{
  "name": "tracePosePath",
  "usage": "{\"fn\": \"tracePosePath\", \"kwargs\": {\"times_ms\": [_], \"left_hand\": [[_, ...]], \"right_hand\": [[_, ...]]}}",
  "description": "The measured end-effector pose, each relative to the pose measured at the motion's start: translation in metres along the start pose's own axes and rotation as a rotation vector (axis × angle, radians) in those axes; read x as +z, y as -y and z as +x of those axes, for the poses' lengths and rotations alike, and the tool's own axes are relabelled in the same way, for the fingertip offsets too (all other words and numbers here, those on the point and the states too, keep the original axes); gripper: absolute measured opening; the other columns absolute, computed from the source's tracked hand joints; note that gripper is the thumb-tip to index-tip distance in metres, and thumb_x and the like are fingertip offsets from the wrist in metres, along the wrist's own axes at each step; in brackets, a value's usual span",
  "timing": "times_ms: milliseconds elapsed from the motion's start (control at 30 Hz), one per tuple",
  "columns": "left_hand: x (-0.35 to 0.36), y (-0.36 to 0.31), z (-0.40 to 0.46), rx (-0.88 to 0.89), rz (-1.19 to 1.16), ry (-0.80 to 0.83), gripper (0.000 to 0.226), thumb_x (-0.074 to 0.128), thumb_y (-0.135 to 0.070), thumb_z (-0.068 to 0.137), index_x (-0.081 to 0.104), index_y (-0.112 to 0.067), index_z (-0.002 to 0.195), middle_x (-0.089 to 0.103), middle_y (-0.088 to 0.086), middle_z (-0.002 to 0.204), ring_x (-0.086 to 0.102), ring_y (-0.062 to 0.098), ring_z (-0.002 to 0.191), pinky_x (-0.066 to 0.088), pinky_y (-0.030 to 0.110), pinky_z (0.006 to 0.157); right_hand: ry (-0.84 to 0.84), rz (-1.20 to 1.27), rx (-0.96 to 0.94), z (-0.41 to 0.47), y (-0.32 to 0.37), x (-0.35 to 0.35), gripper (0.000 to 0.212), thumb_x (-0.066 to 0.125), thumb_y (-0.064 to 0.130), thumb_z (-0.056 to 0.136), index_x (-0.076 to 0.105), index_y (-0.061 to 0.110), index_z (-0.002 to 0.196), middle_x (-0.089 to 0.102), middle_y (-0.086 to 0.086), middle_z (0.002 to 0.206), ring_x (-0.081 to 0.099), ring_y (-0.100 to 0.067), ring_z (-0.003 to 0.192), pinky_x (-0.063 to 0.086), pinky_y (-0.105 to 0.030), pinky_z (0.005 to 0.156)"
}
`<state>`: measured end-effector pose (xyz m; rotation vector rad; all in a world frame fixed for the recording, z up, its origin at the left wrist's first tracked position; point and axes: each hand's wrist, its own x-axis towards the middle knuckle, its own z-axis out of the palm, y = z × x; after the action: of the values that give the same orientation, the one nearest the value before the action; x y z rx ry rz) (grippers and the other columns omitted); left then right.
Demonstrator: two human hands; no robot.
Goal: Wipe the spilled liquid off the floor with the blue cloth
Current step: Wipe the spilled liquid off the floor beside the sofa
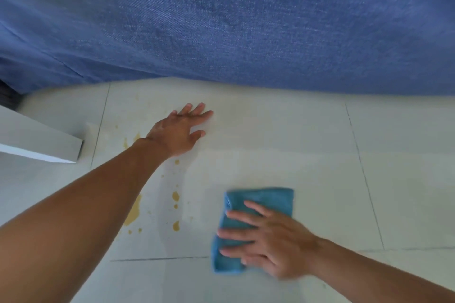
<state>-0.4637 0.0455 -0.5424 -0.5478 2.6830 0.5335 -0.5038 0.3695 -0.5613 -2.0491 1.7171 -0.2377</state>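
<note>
A folded blue cloth (261,200) lies flat on the pale tiled floor (307,155). My right hand (268,238) presses down on its near half, fingers spread and pointing left. Brownish spilled liquid (175,196) lies in drops and a longer streak (134,211) to the left of the cloth, partly hidden under my left forearm. My left hand (179,129) rests flat on the floor farther away, fingers apart, holding nothing. A faint wet sheen runs between the drops and the cloth.
A large blue fabric surface (246,19), like a sofa front, fills the top half and meets the floor. A white furniture corner (41,140) juts in from the left. Dark tile joints cross the floor at right and near the front.
</note>
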Motion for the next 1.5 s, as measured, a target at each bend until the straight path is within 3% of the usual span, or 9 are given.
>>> {"fn": "tracePosePath", "kwargs": {"times_ms": [200, 367, 533, 767, 900, 1067, 1233, 1400, 1500], "left_hand": [[0.006, 0.002, 0.005, 0.002, 0.004, -0.026, 0.056, 0.033, -0.038, 0.103, 0.010, -0.044, 0.154, 0.000, -0.021, 0.164, 0.000, 0.009, 0.153, 0.009, 0.038, 0.125], [0.003, 0.007, 0.005, 0.007, -0.012, -0.008, 0.056, 0.034, -0.039, 0.102, 0.012, -0.045, 0.154, 0.002, -0.021, 0.164, 0.002, 0.008, 0.153, 0.008, 0.036, 0.125], [0.005, 0.009, 0.006, 0.009, -0.060, -0.040, 0.056, 0.036, -0.038, 0.102, 0.015, -0.047, 0.152, 0.002, -0.024, 0.162, 0.001, 0.004, 0.152, 0.007, 0.035, 0.125], [0.005, 0.006, 0.008, -0.013, -0.016, -0.038, 0.055, 0.040, -0.040, 0.101, 0.020, -0.048, 0.151, 0.010, -0.022, 0.163, 0.011, 0.012, 0.153, 0.020, 0.043, 0.123], [0.002, -0.007, 0.004, -0.030, 0.024, -0.030, 0.055, 0.039, -0.037, 0.101, 0.021, -0.044, 0.153, 0.011, -0.019, 0.164, 0.013, 0.014, 0.153, 0.022, 0.043, 0.122], [-0.005, 0.002, 0.011, -0.046, 0.054, -0.007, 0.056, 0.040, -0.047, 0.098, 0.020, -0.052, 0.150, 0.013, -0.022, 0.163, 0.021, 0.015, 0.151, 0.026, 0.045, 0.120], [-0.001, -0.022, 0.000, -0.056, 0.092, 0.014, 0.058, 0.041, -0.037, 0.101, 0.018, -0.039, 0.155, 0.008, -0.015, 0.165, 0.013, 0.016, 0.153, 0.019, 0.041, 0.122], [-0.001, -0.013, -0.012, -0.020, 0.089, 0.036, 0.059, 0.037, -0.032, 0.102, 0.015, -0.038, 0.155, 0.005, -0.017, 0.165, 0.008, 0.009, 0.153, 0.017, 0.037, 0.122], [0.004, -0.019, -0.017, -0.035, 0.062, 0.033, 0.060, 0.037, -0.036, 0.102, 0.013, -0.036, 0.156, 0.003, -0.016, 0.166, 0.005, 0.009, 0.153, 0.013, 0.035, 0.123]], "right_hand": [[-0.339, -0.003, 0.743, 0.000, -0.098, -0.044, 0.048, 0.020, 0.042, 0.104, 0.031, 0.043, 0.151, 0.018, 0.021, 0.162, 0.011, -0.016, 0.156, 0.008, -0.048, 0.124], [-0.057, -0.051, 0.261, -0.031, -0.035, -0.009, 0.044, 0.031, 0.042, 0.107, 0.038, 0.044, 0.151, 0.020, 0.020, 0.165, 0.004, -0.012, 0.156, 0.002, -0.042, 0.125], [-0.201, 0.005, 0.746, -0.088, -0.062, -0.018, 0.049, 0.028, 0.039, 0.105, 0.027, 0.042, 0.154, 0.017, 0.016, 0.166, 0.001, -0.012, 0.156, 0.008, -0.050, 0.123], [0.050, -0.100, 0.256, -0.086, 0.007, 0.010, 0.046, 0.031, 0.043, 0.109, 0.028, 0.045, 0.154, 0.012, 0.019, 0.167, -0.002, -0.015, 0.157, -0.007, -0.041, 0.124], [-0.042, -0.103, 0.626, -0.145, 0.006, 0.014, 0.055, 0.032, 0.038, 0.107, 0.013, 0.046, 0.158, 0.001, 0.013, 0.170, -0.002, -0.023, 0.157, -0.001, -0.048, 0.123], [0.172, -0.122, 0.152, -0.110, 0.024, 0.012, 0.047, 0.033, 0.041, 0.108, 0.026, 0.047, 0.155, 0.008, 0.018, 0.168, -0.010, -0.018, 0.156, -0.007, -0.046, 0.123], [-0.044, -0.060, 0.740, -0.115, -0.006, 0.007, 0.055, 0.025, 0.037, 0.106, 0.013, 0.042, 0.159, -0.001, 0.013, 0.170, -0.017, -0.019, 0.155, 0.004, -0.054, 0.122], [0.130, -0.072, 0.284, -0.075, 0.030, 0.013, 0.051, 0.031, 0.042, 0.108, 0.019, 0.048, 0.157, -0.001, 0.021, 0.168, -0.017, -0.015, 0.155, -0.012, -0.043, 0.121], [0.060, -0.092, 0.386, -0.040, -0.016, -0.013, 0.052, 0.025, 0.041, 0.108, 0.012, 0.047, 0.158, -0.007, 0.024, 0.167, -0.021, -0.009, 0.153, -0.013, -0.039, 0.122]]}}
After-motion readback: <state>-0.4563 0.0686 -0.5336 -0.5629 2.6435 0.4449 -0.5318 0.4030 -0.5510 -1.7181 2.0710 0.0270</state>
